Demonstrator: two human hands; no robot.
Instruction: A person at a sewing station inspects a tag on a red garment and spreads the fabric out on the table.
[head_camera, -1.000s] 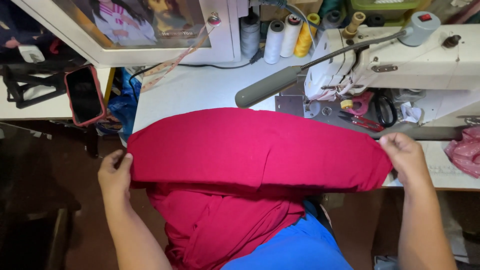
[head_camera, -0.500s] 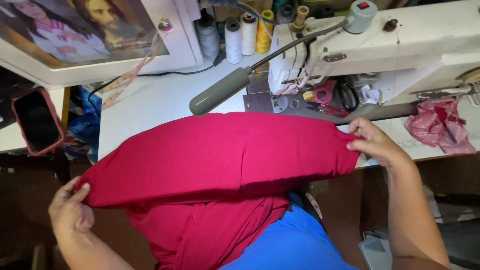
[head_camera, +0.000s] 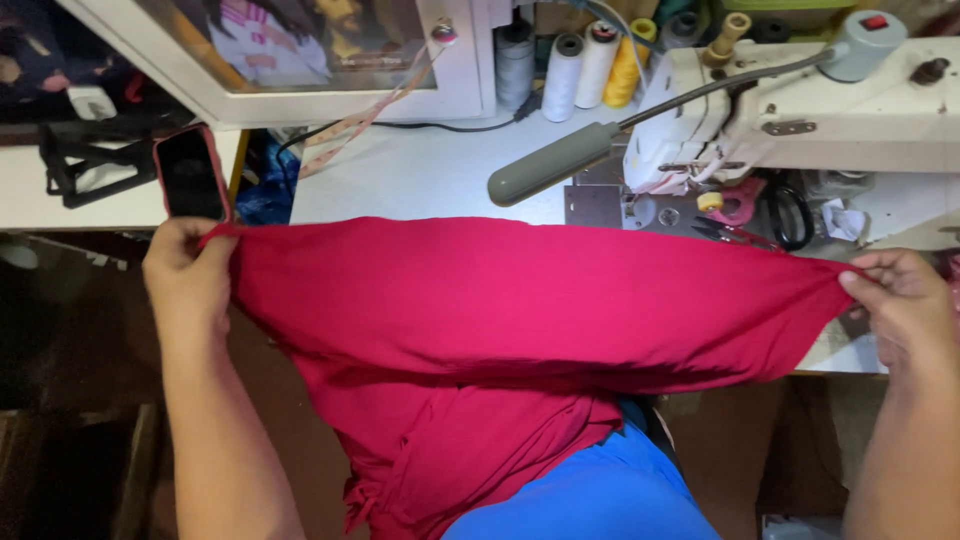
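Observation:
A red cloth (head_camera: 520, 310) is stretched wide in front of me, above the near edge of the white sewing table (head_camera: 420, 180). My left hand (head_camera: 185, 270) pinches its left corner near a phone in a red case (head_camera: 190, 172). My right hand (head_camera: 900, 300) pinches the right corner, close to the table's front edge. More of the red cloth hangs down over my lap, above blue fabric (head_camera: 590, 495).
A white sewing machine (head_camera: 800, 105) with a grey lamp arm (head_camera: 560, 160) stands at the back right. Thread spools (head_camera: 575, 65) line the back. Scissors (head_camera: 790, 215) and pink clutter lie under the machine. A framed picture (head_camera: 290, 40) leans at the back left, with a measuring tape hanging.
Both hands have moved apart, pulling the red cloth taut and wider. My left hand rose from below the table edge to beside the phone.

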